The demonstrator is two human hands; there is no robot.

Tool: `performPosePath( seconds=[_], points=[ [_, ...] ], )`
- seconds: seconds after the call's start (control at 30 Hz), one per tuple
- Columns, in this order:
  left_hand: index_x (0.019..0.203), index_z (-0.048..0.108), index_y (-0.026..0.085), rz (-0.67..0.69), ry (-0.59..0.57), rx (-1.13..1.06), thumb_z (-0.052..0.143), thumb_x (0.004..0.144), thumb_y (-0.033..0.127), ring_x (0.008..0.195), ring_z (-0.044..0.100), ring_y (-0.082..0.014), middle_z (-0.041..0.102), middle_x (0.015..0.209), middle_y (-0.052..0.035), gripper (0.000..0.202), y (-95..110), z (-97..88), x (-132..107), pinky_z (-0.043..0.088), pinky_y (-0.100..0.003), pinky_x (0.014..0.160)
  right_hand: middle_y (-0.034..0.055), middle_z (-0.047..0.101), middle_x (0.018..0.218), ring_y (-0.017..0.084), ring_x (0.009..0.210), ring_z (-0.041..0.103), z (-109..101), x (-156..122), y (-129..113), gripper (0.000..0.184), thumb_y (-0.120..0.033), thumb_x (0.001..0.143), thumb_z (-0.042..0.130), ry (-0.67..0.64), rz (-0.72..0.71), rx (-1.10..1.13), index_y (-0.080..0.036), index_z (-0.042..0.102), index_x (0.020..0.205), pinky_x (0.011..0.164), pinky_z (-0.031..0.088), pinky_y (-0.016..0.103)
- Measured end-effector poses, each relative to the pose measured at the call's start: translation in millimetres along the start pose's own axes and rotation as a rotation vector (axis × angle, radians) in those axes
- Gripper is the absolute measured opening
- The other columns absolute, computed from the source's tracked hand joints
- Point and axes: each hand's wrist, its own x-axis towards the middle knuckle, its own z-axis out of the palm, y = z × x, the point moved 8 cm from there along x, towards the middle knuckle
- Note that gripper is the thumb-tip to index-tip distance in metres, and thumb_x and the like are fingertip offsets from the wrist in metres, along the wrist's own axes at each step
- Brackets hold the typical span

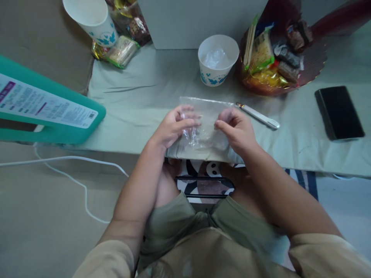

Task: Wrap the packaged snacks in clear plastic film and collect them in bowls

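Observation:
A clear plastic bag (206, 112) is held flat above the front part of the cloth-covered table. My left hand (173, 125) grips its left side, with the thumb in front and the fingers bent over the film. On the other side, my right hand (239, 129) pinches the bag between thumb and curled fingers. Just right of that hand lies a slim white-handled knife or cutter (259, 116); its exact kind is unclear. Behind the bag stands a paper cup (213, 75) with crumpled clear plastic inside.
A red glass bowl (311, 73) holds wrapped snacks at the back right, with a black phone-like device (342, 112) nearer. At left are a green jug (94, 112), another paper cup (106, 33) and snack packets (123, 52). A white box (199, 23) stands behind. White cables (69, 158) hang left.

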Motion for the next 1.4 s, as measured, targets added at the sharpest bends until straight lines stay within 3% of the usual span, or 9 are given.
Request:
performPosePath(
  seconds=[0.2, 0.33, 0.57, 0.8, 0.9, 1.0, 1.1, 1.23, 1.4],
  points=[
    [0.094, 0.066, 0.022, 0.007, 0.047, 0.107, 0.075, 0.081, 0.033, 0.055, 0.064, -0.0127, 0.068, 0.068, 0.0007, 0.020, -3, -4.8, -4, 0.050, -0.025, 0.051, -0.0041, 0.059, 0.062, 0.013, 0.057, 0.054, 6, -6, 11, 0.020, -0.038, 0.077, 0.071, -0.168, 0.148, -0.153, -0.023, 0.059, 0.084, 0.057, 0.042, 0.029],
    [0.099, 0.068, 0.026, 0.030, -0.004, 0.145, 0.078, 0.078, 0.033, 0.038, 0.044, -0.0094, 0.052, 0.051, 0.0072, 0.025, 2, -7.1, -8, 0.033, -0.023, 0.039, -0.0103, 0.054, 0.055, 0.011, 0.044, 0.048, 5, -11, 10, 0.026, -0.039, 0.081, 0.067, -0.196, 0.200, 0.081, -0.027, 0.057, 0.102, 0.047, 0.036, 0.026],
    [0.059, 0.064, 0.020, 0.185, -0.075, 0.092, 0.063, 0.078, 0.047, 0.060, 0.054, -0.0149, 0.061, 0.066, -0.0058, 0.032, 18, -10.2, -6, 0.041, -0.031, 0.053, 0.0017, 0.061, 0.067, 0.013, 0.056, 0.049, -8, -9, 9, 0.025, -0.044, 0.077, 0.055, -0.163, 0.215, 0.138, -0.021, 0.065, 0.074, 0.054, 0.037, 0.030],
    [0.081, 0.054, 0.024, 0.524, 0.592, 0.548, 0.071, 0.079, 0.021, 0.071, 0.053, -0.0116, 0.057, 0.080, 0.0029, 0.017, 38, -30.6, -25, 0.045, -0.030, 0.072, -0.0045, 0.058, 0.075, 0.015, 0.064, 0.052, -24, -7, 1, 0.043, -0.031, 0.068, 0.074, 0.191, 0.036, -0.134, -0.027, 0.054, 0.106, 0.063, 0.041, 0.031],
    [0.090, 0.061, 0.023, 0.574, 0.416, 0.550, 0.073, 0.083, 0.030, 0.088, 0.061, -0.0155, 0.065, 0.091, -0.0006, 0.015, 34, 2.6, -25, 0.050, -0.032, 0.085, -0.0039, 0.056, 0.071, 0.014, 0.063, 0.049, -13, -8, -2, 0.022, -0.034, 0.073, 0.070, 0.163, 0.037, -0.125, -0.025, 0.053, 0.084, 0.063, 0.040, 0.030],
    [0.113, 0.064, 0.021, 0.374, 0.087, 0.299, 0.079, 0.080, 0.049, 0.115, 0.066, -0.0217, 0.071, 0.122, -0.0091, 0.046, 11, 37.7, -14, 0.053, -0.034, 0.096, -0.0013, 0.062, 0.080, 0.014, 0.070, 0.054, 6, -10, -4, 0.025, -0.038, 0.074, 0.070, 0.042, 0.051, 0.039, -0.024, 0.050, 0.076, 0.069, 0.045, 0.030],
    [0.115, 0.066, 0.021, 0.205, -0.038, 0.035, 0.083, 0.075, 0.059, 0.112, 0.070, -0.0220, 0.074, 0.123, -0.0103, 0.058, -3, 53.0, -6, 0.055, -0.034, 0.096, 0.0024, 0.069, 0.097, 0.018, 0.086, 0.064, 26, -12, -3, 0.028, -0.044, 0.073, 0.069, -0.101, 0.137, 0.345, -0.025, 0.050, 0.081, 0.080, 0.051, 0.034],
    [0.101, 0.069, 0.022, 0.165, 0.117, -0.061, 0.088, 0.067, 0.059, 0.098, 0.071, -0.0186, 0.076, 0.106, -0.0039, 0.053, -5, 28.3, 4, 0.055, -0.032, 0.086, 0.0045, 0.072, 0.109, 0.020, 0.098, 0.069, 35, -10, 6, 0.041, -0.053, 0.069, 0.069, -0.186, 0.300, 0.582, -0.027, 0.059, 0.100, 0.091, 0.054, 0.035],
    [0.098, 0.061, 0.024, 0.397, 0.612, 0.284, 0.088, 0.072, 0.052, 0.088, 0.059, -0.0095, 0.065, 0.088, 0.0083, 0.047, 25, -46.4, -9, 0.045, -0.030, 0.082, 0.0043, 0.075, 0.104, 0.018, 0.094, 0.070, 9, 1, 27, 0.033, -0.052, 0.074, 0.063, 0.024, 0.327, 0.349, -0.025, 0.056, 0.092, 0.083, 0.052, 0.031]
  ],
)
